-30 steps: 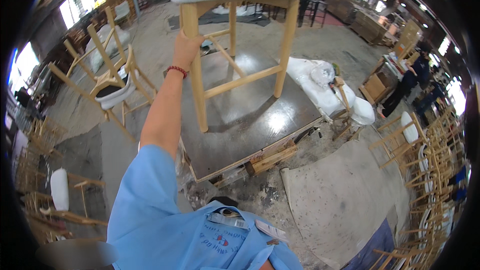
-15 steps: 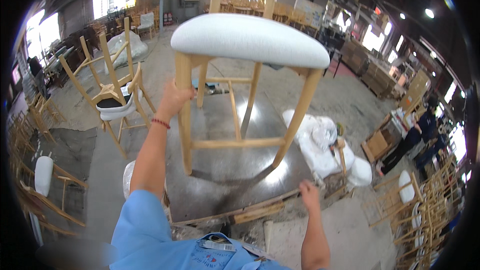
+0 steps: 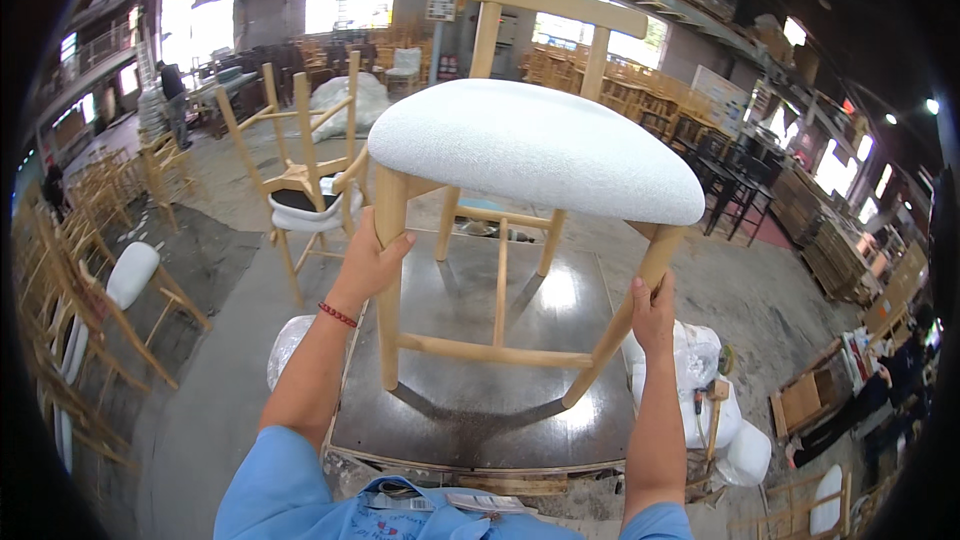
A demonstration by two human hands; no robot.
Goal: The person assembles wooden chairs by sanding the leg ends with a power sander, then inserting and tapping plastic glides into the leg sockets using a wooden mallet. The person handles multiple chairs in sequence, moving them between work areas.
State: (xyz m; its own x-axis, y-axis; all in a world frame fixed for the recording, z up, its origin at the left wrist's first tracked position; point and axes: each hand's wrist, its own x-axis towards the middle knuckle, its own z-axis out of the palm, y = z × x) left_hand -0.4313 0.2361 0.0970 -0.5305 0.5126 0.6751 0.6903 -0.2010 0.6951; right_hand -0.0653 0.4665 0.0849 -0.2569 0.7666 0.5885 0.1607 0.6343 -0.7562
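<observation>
A light wooden chair (image 3: 495, 355) with a padded pale seat (image 3: 535, 145) stands upright on a dark, shiny tabletop (image 3: 480, 440). Its seat front is toward me and its backrest (image 3: 545, 2) is on the far side. My left hand (image 3: 375, 258) is wrapped round the left front leg, a little below the seat. On the other side, my right hand (image 3: 653, 312) grips the right front leg at about mid-height. The two front legs are joined by a low crossbar. Part of the rear frame is hidden behind the seat.
Left of the table, an upturned chair (image 3: 312, 120) rests on another chair. White padded bundles (image 3: 720, 420) and a wooden mallet (image 3: 717, 395) lie at the right. More chairs (image 3: 130, 275) crowd the left side. People stand far left and at the right edge, near an open cardboard box (image 3: 800, 400).
My right hand has risen from beside the table's near edge and taken hold of the chair's right front leg. My left hand keeps its grip. The view has shifted.
</observation>
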